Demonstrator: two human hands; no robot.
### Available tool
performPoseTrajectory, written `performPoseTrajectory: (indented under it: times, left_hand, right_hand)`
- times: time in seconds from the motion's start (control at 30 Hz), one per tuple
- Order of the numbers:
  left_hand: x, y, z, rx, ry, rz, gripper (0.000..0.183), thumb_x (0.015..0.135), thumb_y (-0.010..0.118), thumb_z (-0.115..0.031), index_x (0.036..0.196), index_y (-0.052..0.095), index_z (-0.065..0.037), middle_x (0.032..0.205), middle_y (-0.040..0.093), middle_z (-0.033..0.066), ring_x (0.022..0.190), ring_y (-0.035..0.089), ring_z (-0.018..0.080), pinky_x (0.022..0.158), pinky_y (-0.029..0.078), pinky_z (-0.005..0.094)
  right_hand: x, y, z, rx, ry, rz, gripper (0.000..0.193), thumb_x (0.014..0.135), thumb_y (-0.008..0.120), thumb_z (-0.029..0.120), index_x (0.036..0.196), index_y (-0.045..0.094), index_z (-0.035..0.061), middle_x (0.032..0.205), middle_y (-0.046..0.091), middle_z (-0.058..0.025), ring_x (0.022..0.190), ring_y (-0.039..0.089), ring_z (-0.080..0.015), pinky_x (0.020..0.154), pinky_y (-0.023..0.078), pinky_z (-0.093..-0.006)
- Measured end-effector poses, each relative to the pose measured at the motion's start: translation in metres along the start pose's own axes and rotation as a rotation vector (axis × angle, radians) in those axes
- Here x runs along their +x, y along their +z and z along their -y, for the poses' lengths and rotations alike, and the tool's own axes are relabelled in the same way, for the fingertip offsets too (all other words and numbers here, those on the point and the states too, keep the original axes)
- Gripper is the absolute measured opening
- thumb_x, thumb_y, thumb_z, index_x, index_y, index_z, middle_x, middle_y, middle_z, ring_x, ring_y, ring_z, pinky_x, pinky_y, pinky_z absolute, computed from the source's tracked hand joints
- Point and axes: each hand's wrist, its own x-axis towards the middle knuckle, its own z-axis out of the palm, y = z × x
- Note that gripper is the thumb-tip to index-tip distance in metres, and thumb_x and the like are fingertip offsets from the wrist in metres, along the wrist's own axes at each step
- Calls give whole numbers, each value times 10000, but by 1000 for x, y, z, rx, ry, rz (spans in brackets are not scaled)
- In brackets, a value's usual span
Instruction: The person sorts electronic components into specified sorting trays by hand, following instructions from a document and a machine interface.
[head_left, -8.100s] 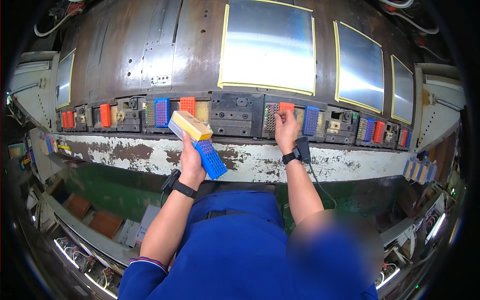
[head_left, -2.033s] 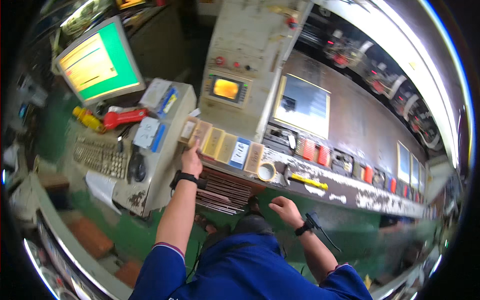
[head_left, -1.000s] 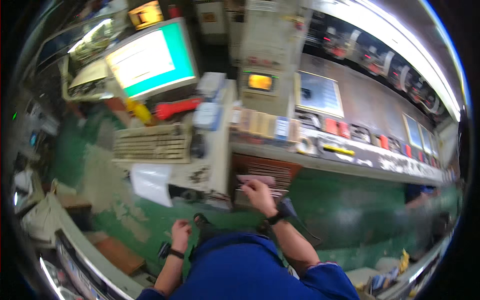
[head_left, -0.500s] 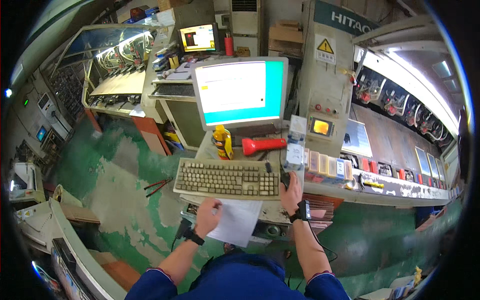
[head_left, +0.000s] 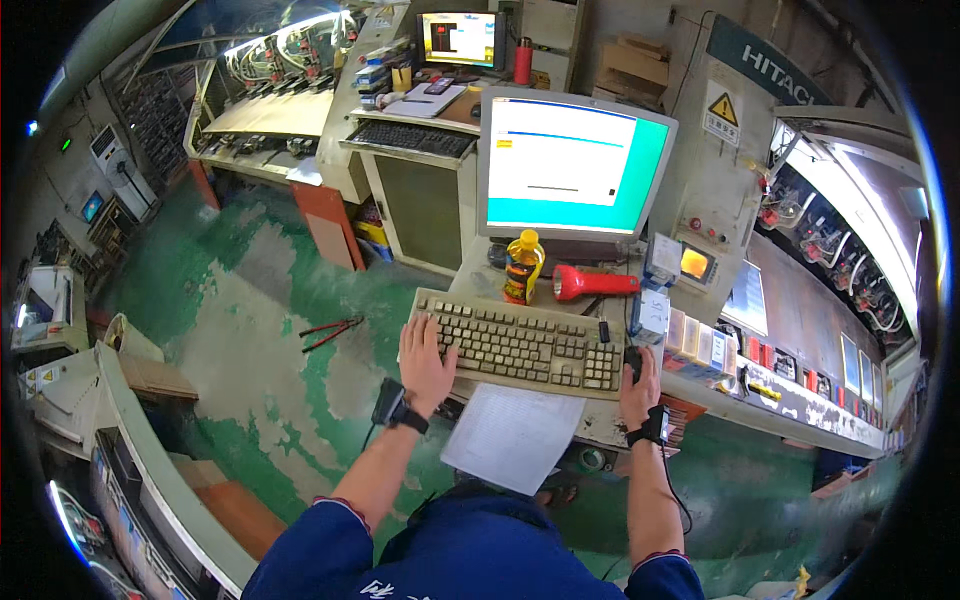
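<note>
My left hand (head_left: 428,362) lies at the left end of the beige keyboard (head_left: 530,347), fingers outstretched over the keys with nothing in them. At the keyboard's right end, my right hand (head_left: 637,393) is wrapped round a dark computer mouse (head_left: 633,360), partly hidden by the fingers. A sheet of white paper (head_left: 512,435) hangs below the keyboard's front edge, between my forearms. Behind the keyboard stands a lit monitor (head_left: 570,165) with a white window on a teal background. A yellow-capped bottle (head_left: 521,272) and a red flashlight (head_left: 597,284) sit between keyboard and monitor.
Small boxes (head_left: 652,312) crowd the desk right of the mouse. A drilling machine's long bed (head_left: 800,305) extends to the right. Further back at left are a second monitor (head_left: 460,40) and a dark keyboard (head_left: 412,138). Red-handled pliers (head_left: 330,332) lie on the green floor.
My left hand has gone from curled by the keyboard's front edge to spread over its left keys. My right hand stays on the mouse. The whole view has shifted.
</note>
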Motion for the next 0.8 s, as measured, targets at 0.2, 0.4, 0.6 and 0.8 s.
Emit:
performPoseTrajectory:
  times: [0.2,0.4,0.6,0.8]
  left_hand:
    - [15,9,18,-28,103,80,586,949,682,-304,1397,507,31,1444,526,242,1362,457,450,1219,293,534]
    - [23,18,15,13,116,79,564,947,676,-354,1331,551,40,1437,527,266,1345,465,447,1216,290,543]
    - [8,26,4,34,67,26,588,935,684,-422,1347,562,-19,1477,524,211,1389,442,421,1199,242,636]
    - [-2,28,-5,57,28,-63,544,942,675,-416,1344,574,-63,1438,562,158,1374,462,396,1149,268,663]
  right_hand:
    - [-3,2,2,6,0,-31,449,962,658,144,1361,540,-25,1409,574,-258,1291,552,-440,1099,444,-470]
    - [-4,0,3,-13,-18,-42,420,956,661,139,1340,570,-2,1394,597,-246,1275,569,-434,1093,449,-483]
    - [-4,-2,4,31,5,-15,406,965,649,142,1345,580,16,1397,597,-245,1260,575,-436,1081,452,-488]
    - [-2,-2,8,29,-7,-11,397,977,646,145,1346,586,11,1421,574,-256,1280,558,-447,1087,447,-491]
